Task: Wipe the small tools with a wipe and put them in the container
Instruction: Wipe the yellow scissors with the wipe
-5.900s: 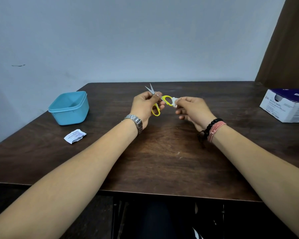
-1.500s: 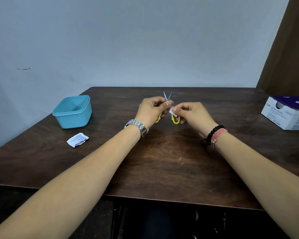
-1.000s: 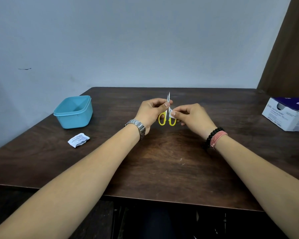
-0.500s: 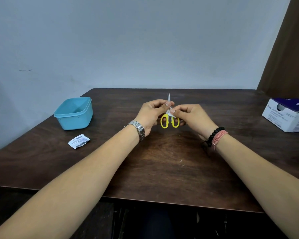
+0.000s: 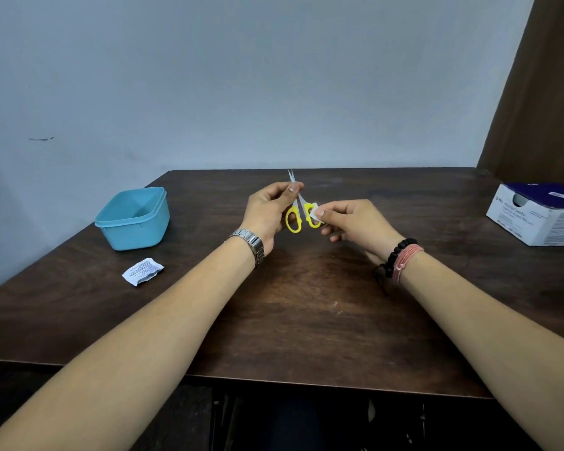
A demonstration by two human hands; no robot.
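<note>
Small scissors (image 5: pixel 294 219) with yellow handles and thin silver blades stand upright above the middle of the table, tips up. My left hand (image 5: pixel 267 209) pinches the blades near the pivot between thumb and fingers. My right hand (image 5: pixel 352 219) pinches a small white wipe (image 5: pixel 315 213) against the right yellow handle loop. The light blue square container (image 5: pixel 134 219) stands open at the far left of the table, well apart from both hands.
A torn white wipe wrapper (image 5: pixel 142 271) lies in front of the container. A white and dark blue box (image 5: pixel 541 213) sits at the table's right edge. The dark wooden table (image 5: pixel 306 307) meets a pale wall behind; a brown curtain hangs at the right.
The wipe in my right hand has slid from the blades near the pivot down to the right handle loop. My left hand keeps its hold on the upright scissors.
</note>
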